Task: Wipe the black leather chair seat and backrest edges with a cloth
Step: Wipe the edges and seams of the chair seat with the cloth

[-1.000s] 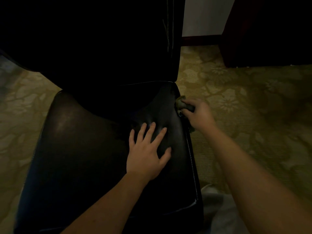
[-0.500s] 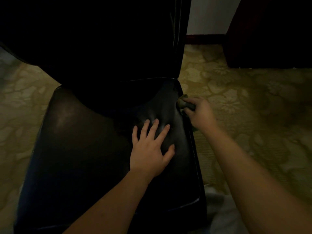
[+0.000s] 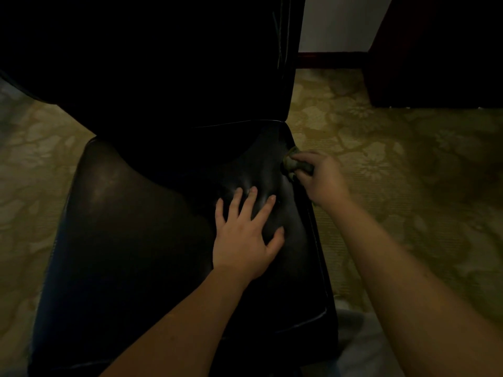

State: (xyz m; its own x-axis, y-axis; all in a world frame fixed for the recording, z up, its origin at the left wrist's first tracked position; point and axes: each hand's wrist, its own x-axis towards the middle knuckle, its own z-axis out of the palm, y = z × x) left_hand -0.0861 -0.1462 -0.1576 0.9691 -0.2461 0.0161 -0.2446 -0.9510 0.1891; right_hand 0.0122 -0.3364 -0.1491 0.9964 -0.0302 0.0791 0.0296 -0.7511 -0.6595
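The black leather chair seat (image 3: 130, 240) fills the lower middle of the head view, with its dark backrest (image 3: 168, 63) rising behind it. My left hand (image 3: 245, 235) lies flat on the seat's right part, fingers spread, pressing the leather. My right hand (image 3: 321, 178) is closed around a bunched dark green cloth (image 3: 292, 164) and holds it against the seat's right edge, near the back corner. Most of the cloth is hidden inside the fist.
Patterned yellow-green carpet (image 3: 394, 172) surrounds the chair. A dark wooden cabinet (image 3: 441, 50) stands at the back right beside a white wall (image 3: 334, 23) with a dark skirting board. Something pale grey (image 3: 353, 344) shows at the seat's front right corner.
My right hand with the cloth has slid slightly back along the seat's right edge. My left hand has stayed pressed on the seat.
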